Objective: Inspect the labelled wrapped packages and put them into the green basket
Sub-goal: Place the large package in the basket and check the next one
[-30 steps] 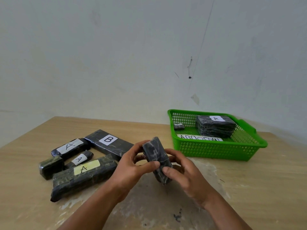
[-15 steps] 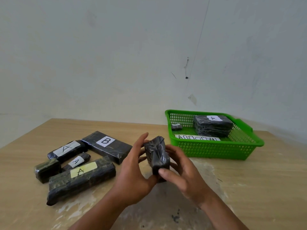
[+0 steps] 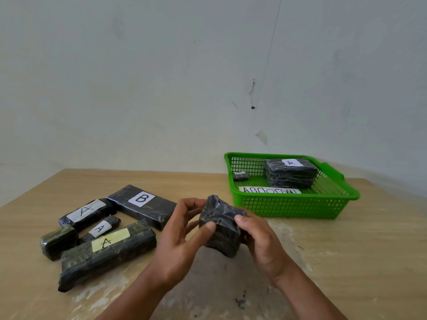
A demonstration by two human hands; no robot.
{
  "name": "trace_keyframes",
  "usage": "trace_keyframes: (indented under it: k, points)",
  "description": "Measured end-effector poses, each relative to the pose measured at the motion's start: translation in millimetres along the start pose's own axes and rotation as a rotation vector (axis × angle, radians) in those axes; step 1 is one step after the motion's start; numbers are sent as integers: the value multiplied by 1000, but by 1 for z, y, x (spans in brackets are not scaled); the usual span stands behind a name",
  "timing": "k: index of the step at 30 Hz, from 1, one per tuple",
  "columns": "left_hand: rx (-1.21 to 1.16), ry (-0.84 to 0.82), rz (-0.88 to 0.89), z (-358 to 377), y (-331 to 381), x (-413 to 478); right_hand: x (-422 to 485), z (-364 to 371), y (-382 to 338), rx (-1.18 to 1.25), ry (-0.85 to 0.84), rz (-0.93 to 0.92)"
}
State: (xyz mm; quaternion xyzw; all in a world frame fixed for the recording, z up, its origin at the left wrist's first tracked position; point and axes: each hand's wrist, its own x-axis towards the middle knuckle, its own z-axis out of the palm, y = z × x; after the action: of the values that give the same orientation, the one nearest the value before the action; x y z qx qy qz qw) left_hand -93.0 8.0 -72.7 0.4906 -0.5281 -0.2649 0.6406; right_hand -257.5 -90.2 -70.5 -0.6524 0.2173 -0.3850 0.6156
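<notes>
Both hands hold a small black wrapped package (image 3: 221, 225) above the middle of the table; no label shows on its visible faces. My left hand (image 3: 182, 241) grips its left side, thumb on the front. My right hand (image 3: 258, 241) grips the right side with the thumb on top. The green basket (image 3: 293, 204) stands at the back right. It holds a large package labelled A (image 3: 290, 173), a tiny package (image 3: 240, 176) and a white lettered strip (image 3: 270, 190).
Several wrapped packages lie at the left: one labelled B (image 3: 142, 205), a long one with a yellow A label (image 3: 106, 252), two smaller A packages (image 3: 86, 212) (image 3: 100, 229) and an unlabelled one (image 3: 57, 241). A wall runs behind the table (image 3: 346, 262).
The held package has been turned in my hands from upright and narrow to a tilted, broader face. My left thumb now lies on its front.
</notes>
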Motion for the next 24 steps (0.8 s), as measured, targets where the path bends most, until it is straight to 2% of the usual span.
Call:
trace_keyframes:
  k: [3, 9, 17, 21, 24]
  points:
    - [-87, -18, -28, 2, 3, 0, 1, 1, 1, -1, -21, 29]
    - [7, -13, -34, 7, 5, -1, 1, 1, -2, 84, -11, 73]
    - [-160, -25, -229, 20, 10, -5, -3, 13, -8, 164, -39, 38]
    - [-159, 8, -171, 23, 7, -7, -7, 15, -8, 230, -125, 6]
    - [-169, 22, -162, 22, 6, -6, -9, 16, -8, 150, -113, -24]
